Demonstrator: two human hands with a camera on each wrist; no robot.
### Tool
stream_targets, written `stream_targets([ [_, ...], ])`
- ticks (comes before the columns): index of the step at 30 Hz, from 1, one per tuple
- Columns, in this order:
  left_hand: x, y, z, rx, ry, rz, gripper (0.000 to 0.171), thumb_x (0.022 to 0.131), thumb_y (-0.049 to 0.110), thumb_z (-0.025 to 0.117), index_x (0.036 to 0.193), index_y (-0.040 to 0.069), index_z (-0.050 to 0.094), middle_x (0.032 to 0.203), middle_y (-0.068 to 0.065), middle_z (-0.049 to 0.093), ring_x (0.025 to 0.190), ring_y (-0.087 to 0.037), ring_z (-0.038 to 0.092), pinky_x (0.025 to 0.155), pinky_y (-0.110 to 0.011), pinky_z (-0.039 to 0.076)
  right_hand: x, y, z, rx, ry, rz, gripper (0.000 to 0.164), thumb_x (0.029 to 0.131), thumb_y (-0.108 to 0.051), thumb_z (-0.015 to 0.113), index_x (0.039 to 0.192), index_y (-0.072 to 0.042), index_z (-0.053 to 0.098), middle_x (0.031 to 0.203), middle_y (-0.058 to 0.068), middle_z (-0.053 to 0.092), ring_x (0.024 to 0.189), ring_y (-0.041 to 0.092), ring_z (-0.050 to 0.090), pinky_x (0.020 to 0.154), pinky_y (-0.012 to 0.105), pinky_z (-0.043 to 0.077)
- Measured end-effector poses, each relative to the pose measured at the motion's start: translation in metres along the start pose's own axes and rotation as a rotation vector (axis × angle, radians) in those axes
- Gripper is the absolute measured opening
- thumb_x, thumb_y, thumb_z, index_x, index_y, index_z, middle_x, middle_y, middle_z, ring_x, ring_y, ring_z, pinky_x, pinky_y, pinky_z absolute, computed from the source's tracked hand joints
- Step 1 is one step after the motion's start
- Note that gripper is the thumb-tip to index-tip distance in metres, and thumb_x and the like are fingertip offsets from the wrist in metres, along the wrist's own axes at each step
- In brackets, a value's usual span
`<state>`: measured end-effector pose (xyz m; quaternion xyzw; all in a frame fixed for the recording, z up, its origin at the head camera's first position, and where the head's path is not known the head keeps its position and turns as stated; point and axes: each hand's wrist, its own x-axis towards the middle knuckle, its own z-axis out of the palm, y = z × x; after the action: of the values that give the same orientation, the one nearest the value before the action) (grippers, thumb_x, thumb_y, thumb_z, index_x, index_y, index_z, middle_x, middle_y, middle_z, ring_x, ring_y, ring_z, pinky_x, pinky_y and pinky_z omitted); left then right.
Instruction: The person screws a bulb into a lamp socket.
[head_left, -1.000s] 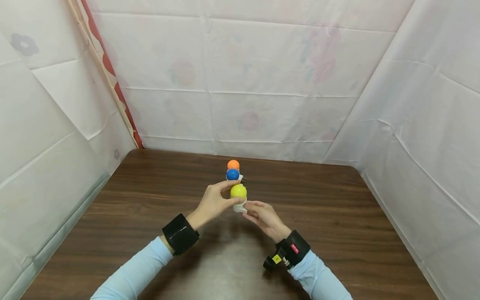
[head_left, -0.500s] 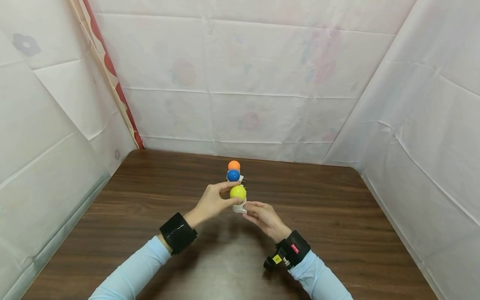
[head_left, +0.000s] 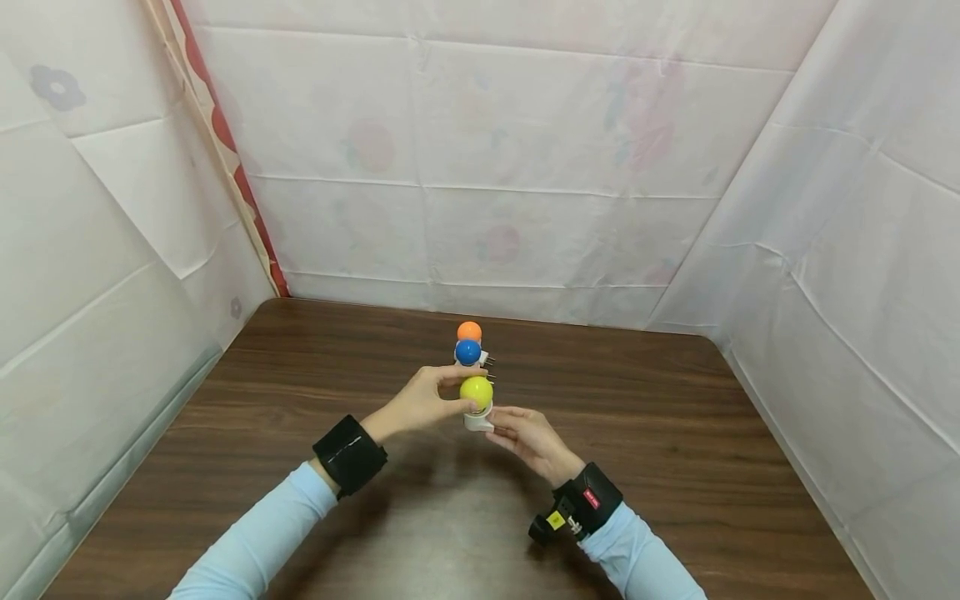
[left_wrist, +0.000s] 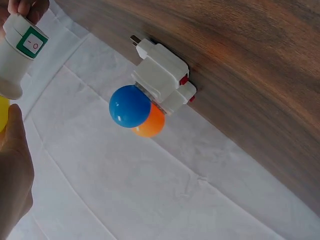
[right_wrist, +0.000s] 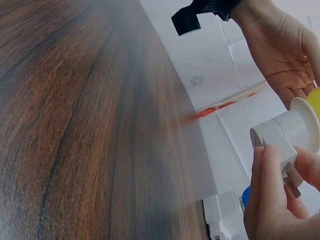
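Note:
My left hand (head_left: 420,406) grips a yellow light bulb (head_left: 476,392) between thumb and fingers. Directly beneath the bulb is a white plug-in lamp socket (head_left: 477,422), which my right hand (head_left: 536,442) pinches near its prong end. The left wrist view shows a green-framed rocker switch (left_wrist: 33,45) on that socket, while the yellow bulb is mostly cut off at the edge. From the right wrist, the socket (right_wrist: 285,132) appears tilted above the table, with its wide rim against the yellow bulb (right_wrist: 315,100).
Behind the hands, a blue bulb (head_left: 468,352) and an orange bulb (head_left: 469,332) stand on the brown wooden table (head_left: 615,392). Each sits in a white socket, one (left_wrist: 162,70) with metal prongs sticking out sideways. White patterned sheets (head_left: 487,150) enclose the table's back and sides.
The left hand and its wrist have turned and shifted slightly left. The yellow bulb and its socket have moved a little toward me. The right hand keeps its grip almost in place.

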<state>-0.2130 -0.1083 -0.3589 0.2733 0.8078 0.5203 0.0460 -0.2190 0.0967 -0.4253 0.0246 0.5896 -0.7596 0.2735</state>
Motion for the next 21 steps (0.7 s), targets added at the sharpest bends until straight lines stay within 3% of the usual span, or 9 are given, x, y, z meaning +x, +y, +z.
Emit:
stream_targets([
  [7, 0.005, -0.025, 0.005, -0.011, 0.05, -0.004, 0.051, 0.08, 0.01, 0.07, 0.127, 0.006, 0.054, 0.126, -0.011, 0.057, 0.114, -0.024, 0.056, 0.09, -0.037, 0.05, 0.0, 0.0, 0.001, 0.001, 0.006, -0.005, 0.046, 0.086, -0.017, 0.065, 0.123, 0.007, 0.051, 0.11, 0.011, 0.063, 0.092, 0.015, 0.063, 0.087, 0.028, 0.051],
  [15, 0.0, -0.02, 0.019, 0.057, 0.218, -0.018, 0.053, 0.076, 0.019, 0.075, 0.125, 0.009, 0.057, 0.124, -0.01, 0.059, 0.11, -0.025, 0.059, 0.087, -0.038, 0.051, 0.001, 0.0, 0.003, 0.03, 0.026, -0.029, 0.043, 0.086, -0.015, 0.064, 0.122, 0.007, 0.052, 0.106, 0.009, 0.064, 0.092, 0.015, 0.064, 0.088, 0.029, 0.05],
  [21, -0.003, -0.016, 0.023, 0.097, 0.278, -0.032, 0.054, 0.076, 0.02, 0.075, 0.125, 0.008, 0.056, 0.124, -0.011, 0.059, 0.106, -0.023, 0.061, 0.085, -0.037, 0.052, 0.002, 0.0, 0.005, 0.062, 0.033, -0.036, 0.042, 0.086, -0.013, 0.064, 0.121, 0.007, 0.052, 0.103, 0.007, 0.065, 0.091, 0.015, 0.064, 0.086, 0.028, 0.051],
])
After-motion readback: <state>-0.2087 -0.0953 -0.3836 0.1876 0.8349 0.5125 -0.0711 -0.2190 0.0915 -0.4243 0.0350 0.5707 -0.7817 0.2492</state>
